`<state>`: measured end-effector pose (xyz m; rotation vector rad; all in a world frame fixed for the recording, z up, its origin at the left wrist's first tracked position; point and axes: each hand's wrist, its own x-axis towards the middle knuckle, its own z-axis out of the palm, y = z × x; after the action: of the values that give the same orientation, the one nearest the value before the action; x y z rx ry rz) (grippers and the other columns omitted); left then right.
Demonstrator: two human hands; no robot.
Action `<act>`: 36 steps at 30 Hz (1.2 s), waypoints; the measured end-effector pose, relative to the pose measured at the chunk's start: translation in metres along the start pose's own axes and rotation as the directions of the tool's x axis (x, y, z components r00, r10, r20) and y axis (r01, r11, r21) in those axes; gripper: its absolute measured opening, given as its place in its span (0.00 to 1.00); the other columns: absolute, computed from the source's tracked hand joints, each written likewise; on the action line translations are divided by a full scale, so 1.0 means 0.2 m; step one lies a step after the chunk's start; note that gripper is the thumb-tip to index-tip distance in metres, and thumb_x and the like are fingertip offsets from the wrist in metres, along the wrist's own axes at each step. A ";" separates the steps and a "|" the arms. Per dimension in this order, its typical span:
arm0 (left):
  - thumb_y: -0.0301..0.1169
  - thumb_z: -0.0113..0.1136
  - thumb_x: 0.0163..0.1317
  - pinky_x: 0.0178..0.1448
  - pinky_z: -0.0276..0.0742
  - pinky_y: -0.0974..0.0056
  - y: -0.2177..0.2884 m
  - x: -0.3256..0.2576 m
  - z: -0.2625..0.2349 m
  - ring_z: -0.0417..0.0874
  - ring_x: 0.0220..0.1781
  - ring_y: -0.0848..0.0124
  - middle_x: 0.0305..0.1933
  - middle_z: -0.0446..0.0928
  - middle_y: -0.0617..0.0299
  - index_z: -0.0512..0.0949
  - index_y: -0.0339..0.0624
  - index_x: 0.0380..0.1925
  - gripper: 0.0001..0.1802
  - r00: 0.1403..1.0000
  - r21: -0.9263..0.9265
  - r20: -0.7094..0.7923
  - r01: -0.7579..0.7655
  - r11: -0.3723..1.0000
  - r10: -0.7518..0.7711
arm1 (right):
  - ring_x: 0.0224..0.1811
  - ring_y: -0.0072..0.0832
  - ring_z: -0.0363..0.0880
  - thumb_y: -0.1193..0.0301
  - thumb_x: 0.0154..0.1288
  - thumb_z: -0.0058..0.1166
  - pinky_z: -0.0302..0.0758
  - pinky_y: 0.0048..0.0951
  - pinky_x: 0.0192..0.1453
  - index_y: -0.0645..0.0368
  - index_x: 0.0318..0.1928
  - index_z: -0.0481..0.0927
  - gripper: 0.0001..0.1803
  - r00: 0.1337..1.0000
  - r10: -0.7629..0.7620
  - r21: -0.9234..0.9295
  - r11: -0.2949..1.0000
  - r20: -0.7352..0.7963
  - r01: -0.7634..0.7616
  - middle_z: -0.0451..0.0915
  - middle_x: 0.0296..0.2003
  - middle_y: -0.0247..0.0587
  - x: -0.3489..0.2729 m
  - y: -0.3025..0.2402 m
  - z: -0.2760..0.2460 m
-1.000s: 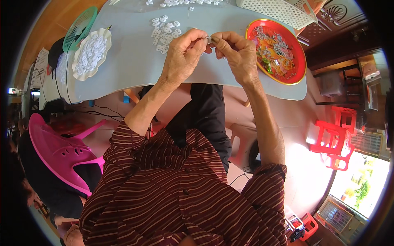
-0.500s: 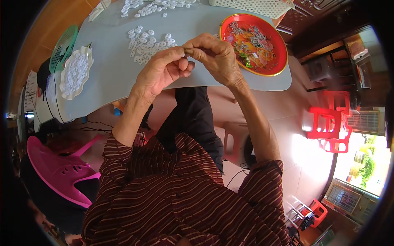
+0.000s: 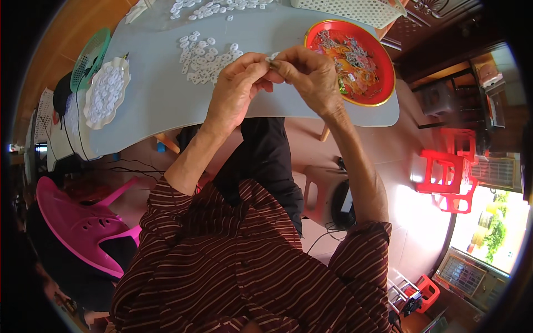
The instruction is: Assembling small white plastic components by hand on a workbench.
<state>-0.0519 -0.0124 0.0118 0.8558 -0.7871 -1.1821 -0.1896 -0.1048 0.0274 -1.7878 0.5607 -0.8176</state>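
My left hand (image 3: 241, 83) and my right hand (image 3: 311, 72) meet fingertip to fingertip over the grey table (image 3: 158, 83). Between their pinched fingers shows a small whitish piece (image 3: 271, 58), mostly covered; its exact kind is too small to make out. Beyond my left hand lies a loose spread of small white oval plastic pieces with holes (image 3: 202, 58). Just right of my right hand stands a red round tray (image 3: 383, 91) with a gold rim, holding many small grey pieces (image 3: 347, 47) over its flowered bottom.
More white pieces (image 3: 222, 6) lie at the far edge. A scalloped white dish (image 3: 126, 77) full of them and a green basket (image 3: 102, 41) stand at the left, a cream perforated basket (image 3: 355, 11) far right. A pink chair (image 3: 78, 227) and red stools (image 3: 444, 172) flank me.
Both hands have shifted right, toward the red tray, still joined at the fingertips. A whitish piece now shows between them. The whole view has moved slightly.
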 end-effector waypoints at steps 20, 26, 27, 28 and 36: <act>0.27 0.53 0.61 0.37 0.70 0.73 -0.08 -0.04 -0.03 0.74 0.27 0.79 0.23 0.75 0.64 0.76 0.35 0.28 0.07 0.999 0.426 -0.015 -0.037 0.904 0.048 | 0.24 0.36 0.80 0.71 0.54 0.53 0.76 0.33 0.36 0.61 0.32 0.83 0.08 0.963 -0.232 -0.773 0.633 -0.137 0.043 0.80 0.22 0.47 0.28 0.32 -0.70; 0.26 0.52 0.61 0.36 0.70 0.73 -0.10 -0.04 -0.05 0.73 0.27 0.79 0.23 0.74 0.64 0.75 0.34 0.29 0.06 0.998 0.451 0.032 -0.063 0.890 0.054 | 0.27 0.35 0.81 0.71 0.54 0.53 0.76 0.33 0.38 0.59 0.33 0.83 0.09 0.994 -0.095 -0.746 0.665 -0.053 0.024 0.81 0.23 0.45 0.28 0.33 -0.71; 0.26 0.52 0.61 0.36 0.70 0.73 -0.10 -0.04 -0.05 0.73 0.27 0.79 0.23 0.74 0.64 0.74 0.34 0.29 0.06 0.998 0.456 0.040 -0.069 0.887 0.057 | 0.27 0.35 0.81 0.71 0.54 0.53 0.76 0.34 0.38 0.59 0.33 0.83 0.09 0.991 -0.066 -0.705 0.709 -0.115 -0.035 0.81 0.23 0.45 0.29 0.33 -0.72; 0.26 0.52 0.61 0.36 0.70 0.73 -0.10 -0.04 -0.05 0.73 0.27 0.79 0.23 0.74 0.64 0.74 0.34 0.29 0.06 0.998 0.455 0.041 -0.070 0.888 0.057 | 0.27 0.35 0.81 0.70 0.54 0.53 0.76 0.34 0.38 0.58 0.33 0.83 0.09 0.984 -0.034 -0.657 0.748 -0.175 -0.092 0.81 0.23 0.45 0.29 0.33 -0.73; 0.25 0.52 0.61 0.35 0.70 0.73 -0.09 -0.04 -0.04 0.73 0.27 0.79 0.23 0.73 0.65 0.74 0.33 0.29 0.05 0.997 0.494 0.058 -0.079 0.866 0.058 | 0.28 0.35 0.81 0.68 0.54 0.54 0.77 0.34 0.40 0.59 0.35 0.84 0.11 0.997 0.057 -0.818 0.572 -0.044 -0.069 0.81 0.24 0.46 0.31 0.29 -0.81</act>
<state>-0.0545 -0.0057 -0.0096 1.2174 -1.1761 -0.9443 -0.2703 -0.2689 0.0246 -2.5927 1.1478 -0.5262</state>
